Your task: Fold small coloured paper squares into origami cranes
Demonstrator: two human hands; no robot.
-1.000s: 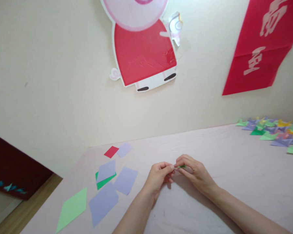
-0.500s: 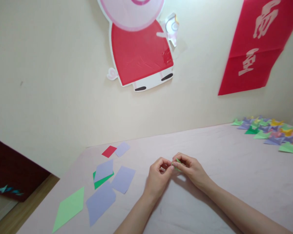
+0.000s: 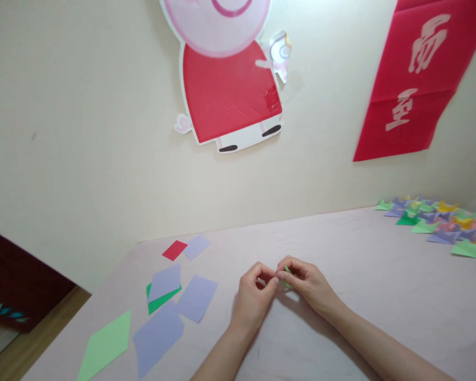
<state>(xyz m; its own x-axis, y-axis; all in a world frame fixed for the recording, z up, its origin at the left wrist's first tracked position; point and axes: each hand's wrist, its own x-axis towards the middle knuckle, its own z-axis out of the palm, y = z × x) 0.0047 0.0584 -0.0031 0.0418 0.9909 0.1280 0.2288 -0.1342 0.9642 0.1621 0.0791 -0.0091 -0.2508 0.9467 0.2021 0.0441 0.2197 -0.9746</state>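
Observation:
Fingertip to fingertip, my left hand (image 3: 256, 291) and my right hand (image 3: 307, 280) meet just above the table. A small folded piece of light green paper (image 3: 287, 271) sits in the pinch of my right hand, mostly covered by the fingers. My left thumb and forefinger are pressed together at the near end of that paper. To the left lie a light green sheet (image 3: 106, 341), several lilac sheets (image 3: 198, 298), a dark green sheet (image 3: 164, 301) partly under a lilac one, and a small red sheet (image 3: 174, 250).
Rows of folded paper pieces (image 3: 446, 227) in green, lilac, yellow and pink stand at the table's back right. The pale table (image 3: 301, 233) meets a wall bearing a cartoon pig cutout (image 3: 230, 95) and a red banner (image 3: 408, 84). Its left edge drops toward a wooden floor (image 3: 43, 323).
My view has tilted up a little, so everything sits slightly lower. Both hands stay together on the light green paper, the fingertips shifting only slightly.

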